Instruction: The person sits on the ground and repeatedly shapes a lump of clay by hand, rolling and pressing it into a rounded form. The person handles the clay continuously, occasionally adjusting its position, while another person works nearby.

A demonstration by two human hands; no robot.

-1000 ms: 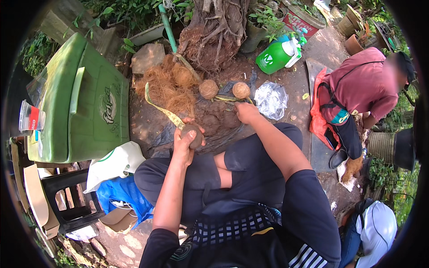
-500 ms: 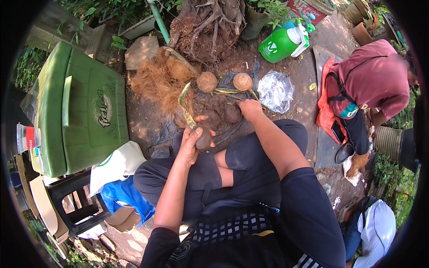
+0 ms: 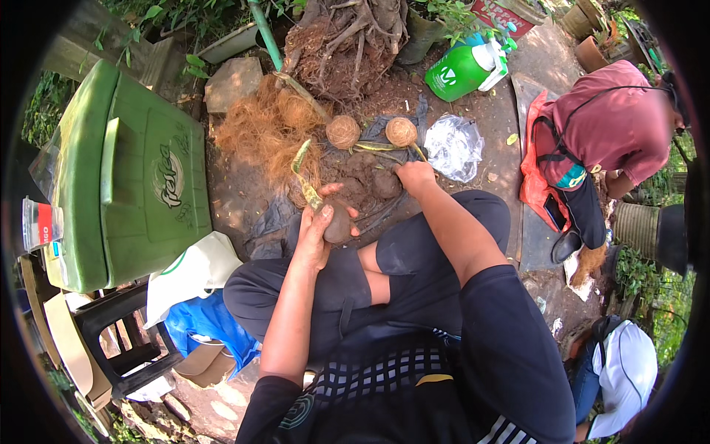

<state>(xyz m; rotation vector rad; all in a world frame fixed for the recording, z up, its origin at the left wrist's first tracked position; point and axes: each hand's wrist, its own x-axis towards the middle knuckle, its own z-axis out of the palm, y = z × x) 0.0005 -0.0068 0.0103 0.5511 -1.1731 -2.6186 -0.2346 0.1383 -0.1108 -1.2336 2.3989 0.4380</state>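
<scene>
Closed round a dark ball of mud [image 3: 338, 224], my left hand [image 3: 314, 226] holds it above my crossed legs. A variegated green and yellow leaf [image 3: 298, 169] sticks up out of the ball. My right hand [image 3: 416, 179] is at the right edge of a mound of wet soil [image 3: 361, 176], its fingers curled down. What those fingers hold, if anything, is hidden. Behind the mound sit two fibre-wrapped balls, a left one [image 3: 343, 132] and a right one [image 3: 401, 131], with leaves lying between and beside them. Loose brown fibre [image 3: 251, 126] is heaped at the left.
A clear crumpled plastic bag [image 3: 454, 148] lies right of the mound. Farther back stand a green spray bottle [image 3: 455, 76] and a rooty stump [image 3: 344, 52]. A large green cooler box [image 3: 151, 185] is at the left. Another person [image 3: 603, 126] sits at the right; a white-clothed person [image 3: 625, 377] is lower right.
The view has shifted slightly. My left hand still holds the mud ball, and my right hand stays at the soil mound. The person at the right has moved a little.
</scene>
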